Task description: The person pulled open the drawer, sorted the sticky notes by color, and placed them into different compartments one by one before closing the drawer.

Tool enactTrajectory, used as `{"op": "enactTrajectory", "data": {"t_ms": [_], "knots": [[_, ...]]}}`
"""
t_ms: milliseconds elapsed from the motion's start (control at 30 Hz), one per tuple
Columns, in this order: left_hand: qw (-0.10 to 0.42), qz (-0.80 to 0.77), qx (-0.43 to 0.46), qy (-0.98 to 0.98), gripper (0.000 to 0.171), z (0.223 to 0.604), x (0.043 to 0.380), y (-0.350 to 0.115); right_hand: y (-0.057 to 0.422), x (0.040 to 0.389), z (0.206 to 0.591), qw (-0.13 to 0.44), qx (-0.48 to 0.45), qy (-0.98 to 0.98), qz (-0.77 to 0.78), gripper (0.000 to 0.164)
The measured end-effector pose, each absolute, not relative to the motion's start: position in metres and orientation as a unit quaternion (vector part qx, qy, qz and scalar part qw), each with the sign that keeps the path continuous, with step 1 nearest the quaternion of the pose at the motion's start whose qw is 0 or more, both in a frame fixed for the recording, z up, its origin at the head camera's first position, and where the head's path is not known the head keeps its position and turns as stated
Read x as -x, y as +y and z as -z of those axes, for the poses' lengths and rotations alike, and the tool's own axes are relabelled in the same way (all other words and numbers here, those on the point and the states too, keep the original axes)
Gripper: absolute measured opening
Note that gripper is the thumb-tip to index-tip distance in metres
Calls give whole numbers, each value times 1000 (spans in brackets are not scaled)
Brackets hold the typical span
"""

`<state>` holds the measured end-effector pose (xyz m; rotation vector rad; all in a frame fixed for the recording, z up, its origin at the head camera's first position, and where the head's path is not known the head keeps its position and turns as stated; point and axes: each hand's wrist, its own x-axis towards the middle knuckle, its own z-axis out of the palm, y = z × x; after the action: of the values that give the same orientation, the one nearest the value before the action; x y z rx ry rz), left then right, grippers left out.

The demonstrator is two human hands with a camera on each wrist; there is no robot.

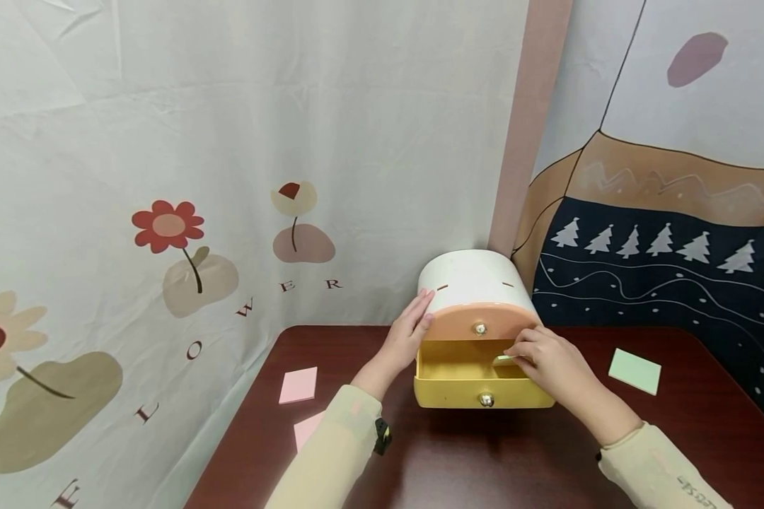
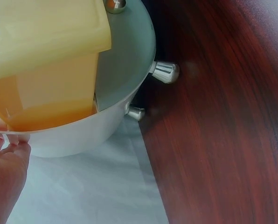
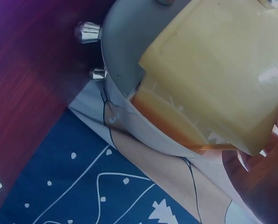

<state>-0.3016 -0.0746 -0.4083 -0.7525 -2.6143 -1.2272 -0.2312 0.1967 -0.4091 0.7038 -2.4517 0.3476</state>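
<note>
A small storage box [image 1: 467, 276] with a rounded white top stands at the back of the table. Its orange upper drawer [image 1: 452, 322] is closed, while the yellow drawer [image 1: 448, 393] below is pulled out. My left hand [image 1: 407, 338] rests with fairly straight fingers against the box's left side; in the left wrist view its fingertips touch the white rim. Over the right part of the yellow drawer, my right hand [image 1: 550, 360] pinches a thin light green sticky note pad [image 1: 504, 358], seen nearly edge-on. The fingers partly hide it. The right wrist view does not show the pad.
To the right lies another green sticky note pad [image 1: 634, 371]. Two pink pads lie left, one whole [image 1: 298, 385], the other [image 1: 307, 428] partly behind my left sleeve. Silver knobs [image 2: 165, 72] jut from the box front. A printed curtain [image 1: 369, 177] hangs behind the dark red table [image 1: 433, 466].
</note>
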Motion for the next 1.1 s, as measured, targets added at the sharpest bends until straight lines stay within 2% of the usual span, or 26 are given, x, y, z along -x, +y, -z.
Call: {"op": "enactTrajectory", "data": {"t_ms": [367, 867, 1100], "knots": [[83, 413, 257, -870, 50, 408, 302, -74, 196, 231, 405, 229, -245, -932, -139, 16], [78, 415, 255, -870, 49, 407, 302, -75, 197, 233, 405, 193, -247, -938, -148, 13], [77, 417, 253, -870, 50, 407, 302, -74, 197, 232, 404, 193, -256, -935, -153, 12]]}}
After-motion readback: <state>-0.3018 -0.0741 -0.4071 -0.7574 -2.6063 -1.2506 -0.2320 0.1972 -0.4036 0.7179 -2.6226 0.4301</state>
